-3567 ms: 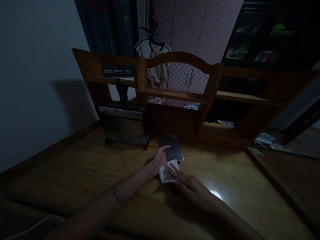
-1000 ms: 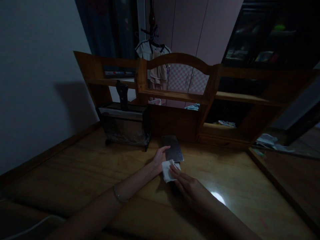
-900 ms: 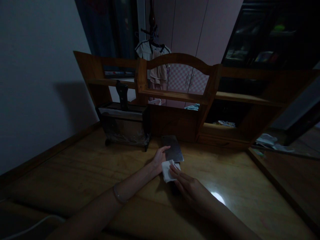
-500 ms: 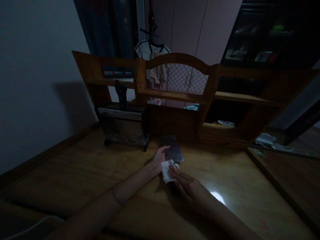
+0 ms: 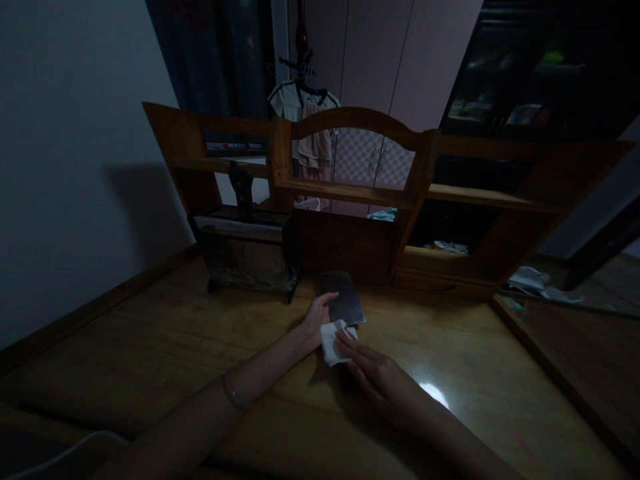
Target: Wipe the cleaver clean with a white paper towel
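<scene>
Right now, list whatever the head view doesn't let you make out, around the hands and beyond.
In the head view:
Left hand: most fingers hidden by the metal blade.
The blade's near end: covered by the white cloth and right hand.
White cord: cut off at the picture's lower-left edge.
Dark cabinet: contents too dim and blurred to name.

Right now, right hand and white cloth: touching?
Touching. The head view shows the right hand with its fingers laid over the white cloth, no gap visible.
</scene>
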A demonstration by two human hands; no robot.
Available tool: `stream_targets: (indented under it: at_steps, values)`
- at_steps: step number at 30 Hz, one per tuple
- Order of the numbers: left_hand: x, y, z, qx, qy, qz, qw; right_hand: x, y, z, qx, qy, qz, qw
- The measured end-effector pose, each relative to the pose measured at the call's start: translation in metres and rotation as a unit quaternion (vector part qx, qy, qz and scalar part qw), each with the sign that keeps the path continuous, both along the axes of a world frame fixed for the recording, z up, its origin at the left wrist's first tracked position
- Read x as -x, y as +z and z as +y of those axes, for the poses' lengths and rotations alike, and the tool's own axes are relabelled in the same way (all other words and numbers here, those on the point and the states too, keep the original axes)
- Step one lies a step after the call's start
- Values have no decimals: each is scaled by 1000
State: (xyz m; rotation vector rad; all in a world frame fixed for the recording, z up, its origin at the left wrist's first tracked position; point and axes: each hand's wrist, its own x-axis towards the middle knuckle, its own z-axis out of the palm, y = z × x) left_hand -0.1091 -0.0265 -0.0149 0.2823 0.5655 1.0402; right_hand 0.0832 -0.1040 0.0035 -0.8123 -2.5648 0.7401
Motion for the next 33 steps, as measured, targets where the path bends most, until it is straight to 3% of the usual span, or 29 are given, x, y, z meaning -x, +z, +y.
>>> stream_targets:
  at_steps: [10, 15, 19, 23, 28, 30, 33]
  values:
    - [4, -16, 9, -24, -26, -5, 999, -1, 20, -5, 9, 42, -11, 999]
    - [0, -11, 6, -38, 47, 26, 998, 0, 31, -11, 6, 71, 7, 997]
    - [-3, -4, 2, -19, 49, 19, 998, -6, 30, -13, 15, 94, 49, 994]
    - [-3, -3, 2, -23, 56, 18, 998, -19, 23, -8, 46, 46, 100, 993]
    - [0, -9, 4, -23, 31, 22, 999, -23, 16, 1, 14, -105, 157, 982]
    - [1, -10, 4, -11, 20, 34, 999, -18, 14, 3, -8, -113, 149, 982]
    - [0, -7, 3, 9, 22, 49, 999, -9, 9, 4, -18, -66, 101, 992]
